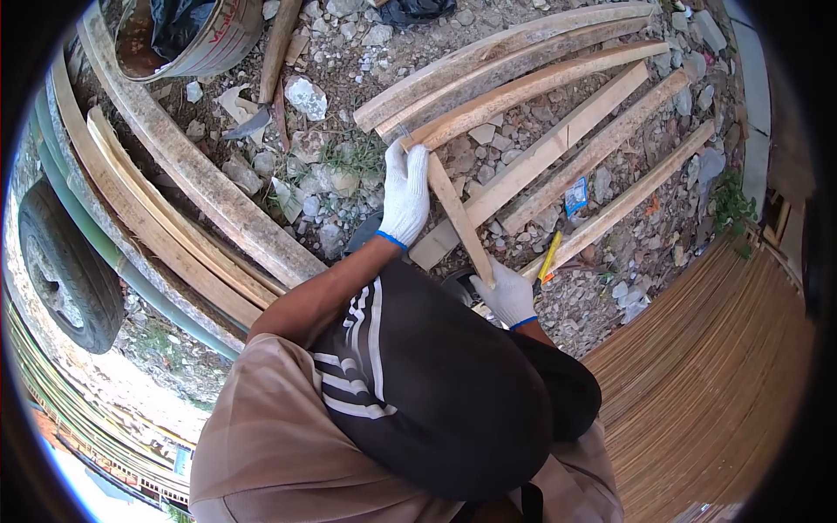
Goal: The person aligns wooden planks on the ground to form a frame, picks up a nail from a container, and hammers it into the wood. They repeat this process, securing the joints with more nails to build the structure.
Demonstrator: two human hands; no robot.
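Note:
My left hand (406, 193), in a white knit glove with a blue cuff, is closed around the upper end of a short wooden strip (460, 216). Its fingertips are right at the near end of a long wooden plank (532, 85). My right hand (508, 295), gloved the same way, grips the strip's lower end. Beside the right fingers, a slim yellow and black tool (550, 254) slants upward over a narrow batten (632, 199). Under the strip, a pale board (558, 144) crosses the rubble at an angle.
More lengths of wood (602, 148) lie on stony ground ahead. To the left are long beams (187, 166), a tyre (70, 266) and a bucket (228, 44) holding a black bag. A blue packet (576, 197) rests among the stones. Thin brown slats (697, 349) spread at right.

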